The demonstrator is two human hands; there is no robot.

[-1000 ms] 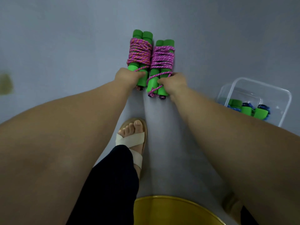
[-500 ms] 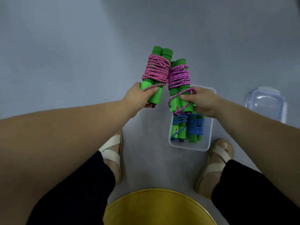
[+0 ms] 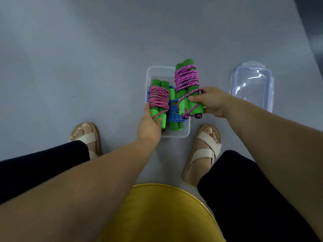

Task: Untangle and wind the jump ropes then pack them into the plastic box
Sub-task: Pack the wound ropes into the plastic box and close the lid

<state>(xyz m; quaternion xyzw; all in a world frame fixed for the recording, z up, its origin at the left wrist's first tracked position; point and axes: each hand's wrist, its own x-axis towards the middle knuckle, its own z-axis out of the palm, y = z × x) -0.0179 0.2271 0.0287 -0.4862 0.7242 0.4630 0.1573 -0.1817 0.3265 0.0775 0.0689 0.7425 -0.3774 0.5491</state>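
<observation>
Lowering since half a second ago, left hand (image 3: 148, 127) is gripping one pink rope bundle (image 3: 158, 100) inside the box (image 3: 186, 131); right hand (image 3: 211, 102) is clutching another bundle (image 3: 186, 81), at 11 o'clock from it, above the box.

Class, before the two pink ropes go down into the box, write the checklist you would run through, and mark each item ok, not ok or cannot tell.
1. Plastic box open, lid off, lying to its right: ok.
2. Left hand grips its pink rope bundle firmly: ok.
3. Right hand grips its pink rope bundle: ok.
4. Both bundles fully wound: not ok, a loose loop hangs by the right hand.
5. Room left beside the blue rope bundles in the box: cannot tell.
6. Both bundles over the box: ok.
</observation>
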